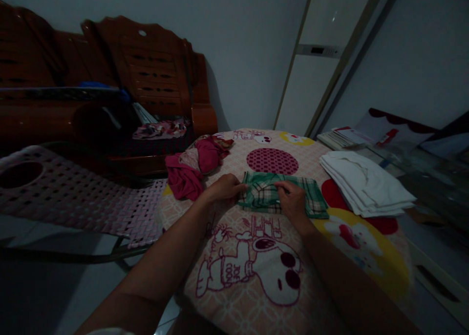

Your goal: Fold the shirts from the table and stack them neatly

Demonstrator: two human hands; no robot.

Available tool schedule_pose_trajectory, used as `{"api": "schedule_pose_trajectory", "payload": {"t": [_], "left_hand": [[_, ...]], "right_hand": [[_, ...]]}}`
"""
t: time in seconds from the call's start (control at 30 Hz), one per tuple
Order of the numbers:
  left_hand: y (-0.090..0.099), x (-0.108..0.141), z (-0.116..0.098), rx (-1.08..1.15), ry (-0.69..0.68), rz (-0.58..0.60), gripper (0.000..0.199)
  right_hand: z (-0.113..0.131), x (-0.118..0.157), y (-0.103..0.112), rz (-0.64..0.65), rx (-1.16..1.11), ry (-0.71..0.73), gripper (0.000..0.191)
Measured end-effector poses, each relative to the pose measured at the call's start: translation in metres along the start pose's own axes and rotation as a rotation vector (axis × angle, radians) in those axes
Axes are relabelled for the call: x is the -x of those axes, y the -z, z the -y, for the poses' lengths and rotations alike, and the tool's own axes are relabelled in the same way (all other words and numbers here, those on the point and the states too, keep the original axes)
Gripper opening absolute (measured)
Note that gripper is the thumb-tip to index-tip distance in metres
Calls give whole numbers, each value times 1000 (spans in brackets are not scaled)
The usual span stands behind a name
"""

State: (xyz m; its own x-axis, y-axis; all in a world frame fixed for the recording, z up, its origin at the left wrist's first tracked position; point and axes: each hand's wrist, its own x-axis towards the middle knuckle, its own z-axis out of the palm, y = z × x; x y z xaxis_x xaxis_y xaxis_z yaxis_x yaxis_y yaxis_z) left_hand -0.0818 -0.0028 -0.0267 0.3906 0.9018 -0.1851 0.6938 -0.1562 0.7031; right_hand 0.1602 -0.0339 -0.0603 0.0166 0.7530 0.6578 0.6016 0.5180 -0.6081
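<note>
Green plaid cloth (262, 194) lies on the desk (311, 154); the left hand (224, 187) pinches its left edge, the right hand (294, 199) touches its middle, grip unclear.

We look into a dimly lit room with a pale, bluish-grey wall (249, 56) and a light tiled floor (54, 301), darkest toward the lower left. On our left stands a glossy reddish-brown wooden sofa (154, 44) with a carved, slatted back against the wall, and nearer to us a pink woven chair (88, 193) on a dark frame sits beside the rounded desk (308, 152), which wears a pale pink patterned cloth. Beyond the desk we see a tall white cabinet (304, 88) with a small control panel (318, 51), and to our right a glass surface (421, 161) above a pale drawer (436, 281).
</note>
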Motion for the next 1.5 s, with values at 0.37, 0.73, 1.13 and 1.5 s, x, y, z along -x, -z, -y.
{"api": "schedule_pose_trajectory", "payload": {"t": [0.37,0.73,1.13,1.5], "left_hand": [[5,3,2,3,16,138,33],[-39,-14,-38,-398,-381,-335,19],[-47,-22,-46,-640,-215,-267,21],[-49,-23,-47,-611,-264,-414,22]], "right_hand": [[-10,-16,26,-82,50,-62,21],[-11,-3,9,251,193,237,29],[-10,1,5,361,289,253,28],[-9,2,4,382,339,249,26]]}}
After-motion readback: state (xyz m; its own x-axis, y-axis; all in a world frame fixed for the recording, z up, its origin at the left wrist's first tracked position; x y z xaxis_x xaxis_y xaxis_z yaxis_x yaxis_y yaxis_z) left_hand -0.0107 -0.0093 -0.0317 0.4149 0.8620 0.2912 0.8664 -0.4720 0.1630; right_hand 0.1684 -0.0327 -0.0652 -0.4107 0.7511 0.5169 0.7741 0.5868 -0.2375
